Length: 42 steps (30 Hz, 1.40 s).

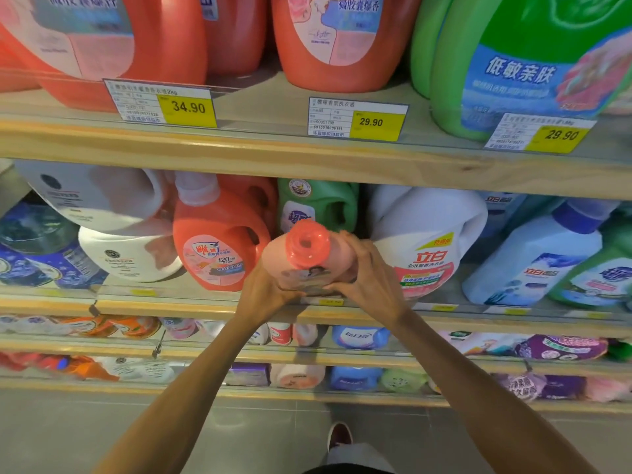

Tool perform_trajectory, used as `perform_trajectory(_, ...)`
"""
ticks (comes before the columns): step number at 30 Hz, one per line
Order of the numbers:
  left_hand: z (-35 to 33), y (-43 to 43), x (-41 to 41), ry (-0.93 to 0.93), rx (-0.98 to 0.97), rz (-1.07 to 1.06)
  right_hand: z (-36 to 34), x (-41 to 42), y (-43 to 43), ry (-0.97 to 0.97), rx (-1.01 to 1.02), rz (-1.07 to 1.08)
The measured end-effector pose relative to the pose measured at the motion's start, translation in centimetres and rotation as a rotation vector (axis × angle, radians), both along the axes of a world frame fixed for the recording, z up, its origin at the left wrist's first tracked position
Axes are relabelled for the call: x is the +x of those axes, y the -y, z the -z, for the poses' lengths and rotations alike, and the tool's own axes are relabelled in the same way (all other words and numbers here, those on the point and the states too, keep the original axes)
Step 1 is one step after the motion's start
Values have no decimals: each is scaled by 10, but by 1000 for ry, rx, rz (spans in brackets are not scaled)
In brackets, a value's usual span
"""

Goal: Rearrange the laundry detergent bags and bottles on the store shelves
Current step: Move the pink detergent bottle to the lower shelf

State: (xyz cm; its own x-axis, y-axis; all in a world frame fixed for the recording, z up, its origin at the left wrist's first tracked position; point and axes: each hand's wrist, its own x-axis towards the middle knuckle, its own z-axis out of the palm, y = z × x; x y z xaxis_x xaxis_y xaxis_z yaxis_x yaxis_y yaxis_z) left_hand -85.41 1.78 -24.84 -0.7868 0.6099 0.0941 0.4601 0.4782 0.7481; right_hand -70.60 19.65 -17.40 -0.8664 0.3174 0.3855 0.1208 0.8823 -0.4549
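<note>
— Fingers [362, 251] of the right hand [371, 278]: how do they lie?
— Curled round the right side of the bottle [275, 256], close together. Left hand [265, 285] grips the other side from below. Its fingers are mostly hidden behind the bottle, so whether they are spread I cannot tell.
— Where is the bottle?
— Head view: at the front edge of the second shelf [171, 304], tipped so its red cap [307, 244] faces the camera. Pink body, label blurred. Whether the base touches the board I cannot tell. Red jug [219, 244] at left, white jug [427, 241] at right, green jug [318, 203] behind.
— Above?
— Top shelf [239, 155] carries more red jugs and a big green jug [513, 63]. One yellow tag [188, 107] reads 34.90, a second tag [371, 122] reads 29.90.
— Below?
— Lower shelves hold bags and small bottles, too blurred to name. One shoe [340, 436] on the grey floor [102, 422].
</note>
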Motion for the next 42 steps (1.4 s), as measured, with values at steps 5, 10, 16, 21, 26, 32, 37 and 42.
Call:
perform_trajectory(5,-39,17,24,-91,110,-45,-23,4,14,-59,83,-39)
perform_trajectory(10,-67,56,45,-26,111,-97,-70,20,33,40,13,-63)
perform_trajectory(16,-95,103,84,120,331,-29,-102,43,68,93,-132,-109)
perform_trajectory(21,-107,137,113,195,434,-28,-115,61,98,21,-379,-160)
perform_trajectory(26,-122,161,145,299,523,-14,-127,79,120,-59,-553,-180)
perform_trajectory(32,-135,170,177,343,559,-67,-141,107,127,-14,-544,-168)
perform_trajectory(37,-143,165,198,361,565,-72,-145,130,123,-9,-555,-127)
perform_trajectory(42,-158,148,222,383,582,-42,-160,153,106,-19,-507,-102)
